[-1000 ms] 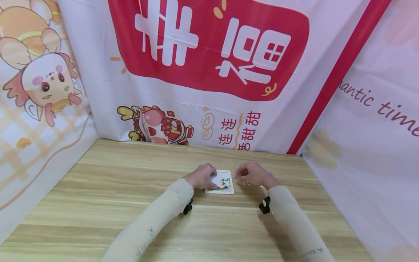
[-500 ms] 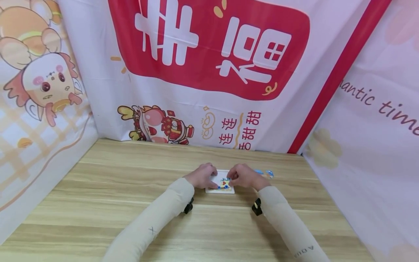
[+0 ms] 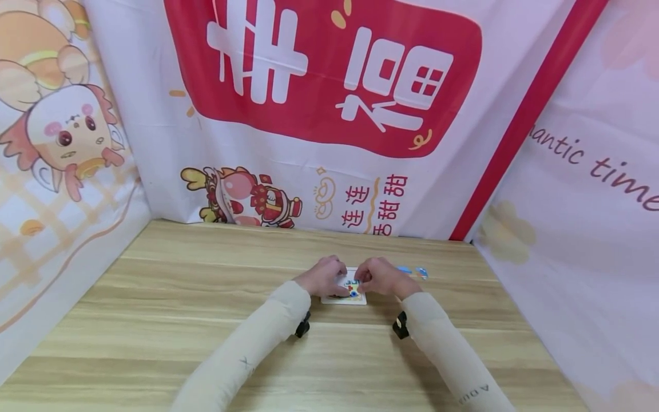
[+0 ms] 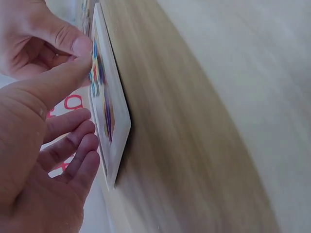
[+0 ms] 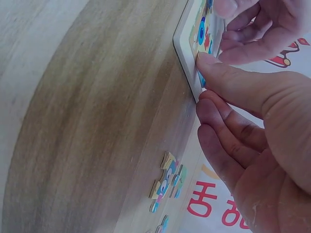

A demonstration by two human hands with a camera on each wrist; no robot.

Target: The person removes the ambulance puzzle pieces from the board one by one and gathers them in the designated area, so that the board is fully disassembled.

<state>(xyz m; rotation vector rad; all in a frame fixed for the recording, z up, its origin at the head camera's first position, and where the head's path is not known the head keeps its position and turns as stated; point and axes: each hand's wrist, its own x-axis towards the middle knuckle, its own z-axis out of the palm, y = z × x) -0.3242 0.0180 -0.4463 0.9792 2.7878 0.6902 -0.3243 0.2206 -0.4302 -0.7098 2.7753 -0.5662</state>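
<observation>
Printed banners with a big red panel and cartoon figures (image 3: 247, 200) wall in a pale wooden worktop (image 3: 170, 297) in the head view, where a small white-framed puzzle board (image 3: 344, 298) lies flat near the middle. The left hand (image 3: 324, 276) and right hand (image 3: 378, 276) meet over it, fingers curled down onto its picture, and a few loose puzzle pieces (image 3: 413, 271) lie just to the right of the board. From the left wrist view, the left hand (image 4: 43, 145) has its thumb (image 4: 63, 80) pressed on the coloured face of the puzzle board (image 4: 114, 131), the other fingers loosely bent beside the frame; its grip closes on nothing. From the right wrist view, the right hand (image 5: 252, 126) presses its thumb tip (image 5: 206, 60) on the board's (image 5: 187, 53) edge, fingers relaxed and holding nothing, while loose puzzle pieces (image 5: 167, 182) lie on the wood nearby.
</observation>
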